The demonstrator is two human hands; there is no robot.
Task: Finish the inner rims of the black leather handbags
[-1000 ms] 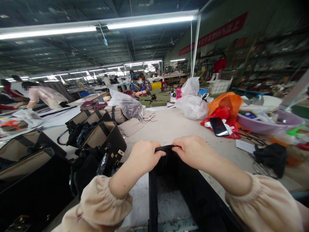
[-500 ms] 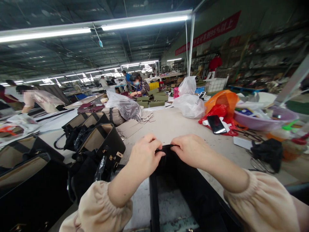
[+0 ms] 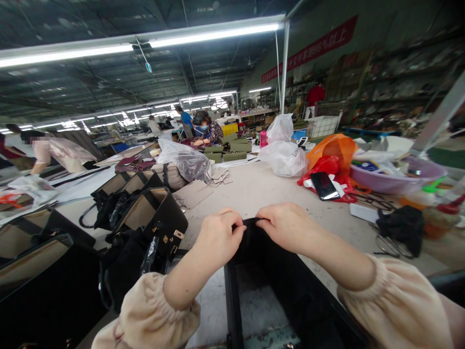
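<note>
A black handbag body (image 3: 290, 276) stands in front of me with its top edge toward me; its lower part runs out of the picture. At the far end of its rim, my left hand (image 3: 222, 238) pinches the edge between thumb and fingers on the left corner. Close by, my right hand (image 3: 285, 225) pinches the same rim at the right corner. Both hands are closed, with a short stretch of black edge between them. Left of my arm, a finished-looking black handbag (image 3: 165, 213) with gold-coloured fittings and a beige inside stands on the table.
More black bags (image 3: 43, 281) stand at the left. Flat beige pieces (image 3: 192, 194) lie ahead, near a plastic-wrapped bundle (image 3: 185, 160). On the right are a phone (image 3: 324, 186), a purple basin (image 3: 395, 177), scissors (image 3: 387, 247) and a black cloth (image 3: 401, 228). Co-workers are farther back.
My left fingers have closed more tightly at the rim, and that hand sits slightly lower. My right hand keeps its pinch. The view has shifted slightly.
</note>
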